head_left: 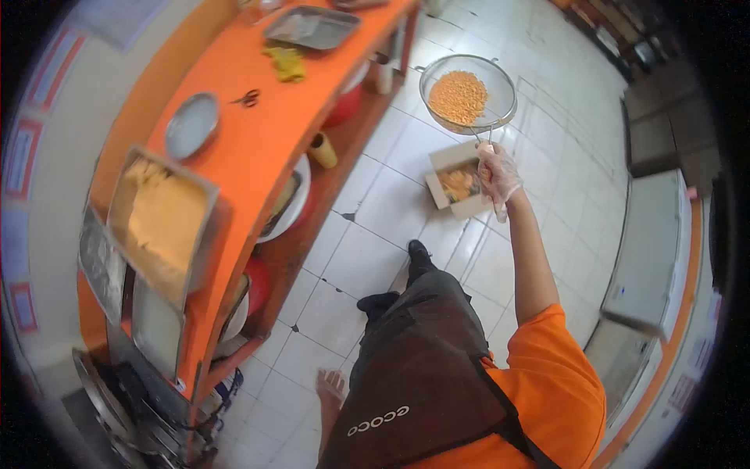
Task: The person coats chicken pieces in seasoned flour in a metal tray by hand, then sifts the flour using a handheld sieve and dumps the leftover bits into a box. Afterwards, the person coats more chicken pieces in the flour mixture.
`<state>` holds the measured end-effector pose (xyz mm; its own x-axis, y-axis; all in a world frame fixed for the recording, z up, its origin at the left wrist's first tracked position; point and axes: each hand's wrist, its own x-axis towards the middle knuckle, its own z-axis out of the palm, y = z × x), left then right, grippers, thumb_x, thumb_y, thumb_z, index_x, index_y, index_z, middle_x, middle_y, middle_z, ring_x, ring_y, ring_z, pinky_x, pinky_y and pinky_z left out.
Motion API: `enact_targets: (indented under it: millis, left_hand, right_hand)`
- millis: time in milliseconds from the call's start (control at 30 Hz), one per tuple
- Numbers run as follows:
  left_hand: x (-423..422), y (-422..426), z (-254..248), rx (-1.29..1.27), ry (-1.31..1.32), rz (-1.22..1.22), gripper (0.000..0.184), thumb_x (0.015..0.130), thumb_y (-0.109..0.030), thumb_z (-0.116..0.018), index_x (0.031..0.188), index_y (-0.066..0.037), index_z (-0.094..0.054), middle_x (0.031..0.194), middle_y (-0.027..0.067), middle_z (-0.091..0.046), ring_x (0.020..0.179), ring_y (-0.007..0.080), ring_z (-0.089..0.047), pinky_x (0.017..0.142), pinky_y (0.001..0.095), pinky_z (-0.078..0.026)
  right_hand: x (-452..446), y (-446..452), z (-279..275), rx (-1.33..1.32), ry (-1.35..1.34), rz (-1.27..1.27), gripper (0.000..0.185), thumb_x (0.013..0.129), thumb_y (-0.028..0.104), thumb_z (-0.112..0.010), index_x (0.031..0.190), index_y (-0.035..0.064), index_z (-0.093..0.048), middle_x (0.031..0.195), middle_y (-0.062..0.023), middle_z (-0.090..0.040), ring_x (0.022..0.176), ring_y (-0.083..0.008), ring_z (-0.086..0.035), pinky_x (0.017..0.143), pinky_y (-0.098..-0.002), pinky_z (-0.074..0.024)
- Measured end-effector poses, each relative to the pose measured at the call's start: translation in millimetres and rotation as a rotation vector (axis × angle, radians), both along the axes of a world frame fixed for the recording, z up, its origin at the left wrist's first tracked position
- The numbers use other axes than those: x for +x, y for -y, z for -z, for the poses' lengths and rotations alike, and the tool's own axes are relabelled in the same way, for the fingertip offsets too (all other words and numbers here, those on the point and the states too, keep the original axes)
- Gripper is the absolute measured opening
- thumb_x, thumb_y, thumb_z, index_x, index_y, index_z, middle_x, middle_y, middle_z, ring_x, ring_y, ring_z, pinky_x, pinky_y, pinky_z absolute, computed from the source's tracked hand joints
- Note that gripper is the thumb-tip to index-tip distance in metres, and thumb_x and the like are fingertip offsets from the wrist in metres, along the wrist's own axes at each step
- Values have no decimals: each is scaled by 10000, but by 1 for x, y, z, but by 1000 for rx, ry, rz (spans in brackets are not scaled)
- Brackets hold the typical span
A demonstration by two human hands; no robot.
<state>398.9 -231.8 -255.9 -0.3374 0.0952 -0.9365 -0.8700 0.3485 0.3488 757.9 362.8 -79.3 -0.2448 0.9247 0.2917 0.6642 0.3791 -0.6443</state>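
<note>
My right hand (pixel 498 173), in a clear plastic glove, is closed around the handle of a round wire-mesh sieve (pixel 502 90). The sieve is held out in front of me above the tiled floor, and a heap of small orange-tan bits (pixel 458 97) lies in its bowl. Below that hand, on the floor, stands an open cardboard box (pixel 471 208) with orange and dark scraps inside. Down by my apron (pixel 406 383) hangs my left hand (pixel 332 383), holding nothing, its fingers slightly apart.
Along the left runs an orange table (pixel 246 133) bearing a deep tray (pixel 211 202) of orange powder, a metal plate (pixel 192 125), scissors (pixel 248 98), a yellow cloth (pixel 287 64) and a metal tray (pixel 312 28). Tubs stand on its lower shelf. White chest units (pixel 644 250) line the right.
</note>
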Motion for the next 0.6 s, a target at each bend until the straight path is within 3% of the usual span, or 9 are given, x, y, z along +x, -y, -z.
enact_targets:
  millis: [67, 133, 200, 267, 333, 433, 467, 600]
  left_hand:
    - [-7, -31, -3, 11, -4, 99, 610, 924, -444, -462, 1389, -85, -297, 1363, 132, -396, 1210, 311, -445, 1016, 458, -330]
    - [-4, -66, -19, -91, -1, 153, 606, 926, -440, -460, 1391, -86, -299, 1365, 132, -395, 1213, 306, -444, 1012, 450, -334]
    - [5, -102, -32, -142, -1, 194, 601, 928, -434, -457, 1394, -89, -299, 1363, 132, -399, 1213, 302, -446, 1008, 443, -336]
    - [14, -125, -39, -149, -6, 230, 595, 930, -424, -455, 1400, -94, -297, 1356, 133, -408, 1209, 301, -451, 1006, 439, -338]
    - [30, -144, -47, -224, -43, 258, 580, 934, -422, -448, 1392, -95, -310, 1345, 130, -424, 1197, 293, -462, 998, 436, -348]
    - [48, -183, -63, -290, -36, 298, 563, 941, -424, -433, 1388, -100, -318, 1334, 122, -443, 1190, 285, -469, 995, 436, -354]
    - [48, -189, -68, -317, -26, 323, 563, 942, -427, -431, 1388, -104, -318, 1332, 120, -444, 1191, 283, -468, 996, 439, -353]
    - [59, -229, -85, -307, -67, 404, 542, 935, -434, -448, 1391, -172, -317, 1308, 118, -426, 1204, 296, -449, 980, 466, -370]
  right_hand:
    - [48, -18, 50, 241, 304, -42, 184, 791, 126, -539, 958, 58, -577, 661, -76, -542, 626, -219, -537, 548, -323, -445]
    - [92, -31, 85, 90, 235, 38, 156, 820, 125, -523, 953, 62, -575, 753, -115, -570, 649, -276, -562, 601, -366, -459]
    - [135, -44, 150, -357, -8, 235, 208, 808, 113, -528, 1010, 65, -539, 807, -161, -590, 709, -340, -571, 665, -405, -468]
    - [161, -63, 186, -608, -133, 427, 273, 810, 124, -532, 1076, 71, -504, 841, -183, -605, 750, -362, -584, 703, -423, -475]
    - [176, -63, 227, -702, -119, 619, 341, 827, 157, -534, 1153, 82, -470, 854, -179, -615, 770, -341, -601, 714, -418, -480]
    - [165, -67, 268, -589, 26, 696, 309, 883, 173, -438, 1180, 140, -513, 797, -205, -626, 720, -430, -585, 693, -489, -470]
    - [174, -66, 324, -670, 286, 719, 348, 908, 200, -423, 1253, 181, -461, 892, -228, -637, 814, -407, -610, 722, -505, -458]
    - [177, -67, 471, -909, 128, 761, 391, 917, 184, -404, 1308, 188, -401, 935, -236, -629, 874, -392, -612, 741, -496, -464]
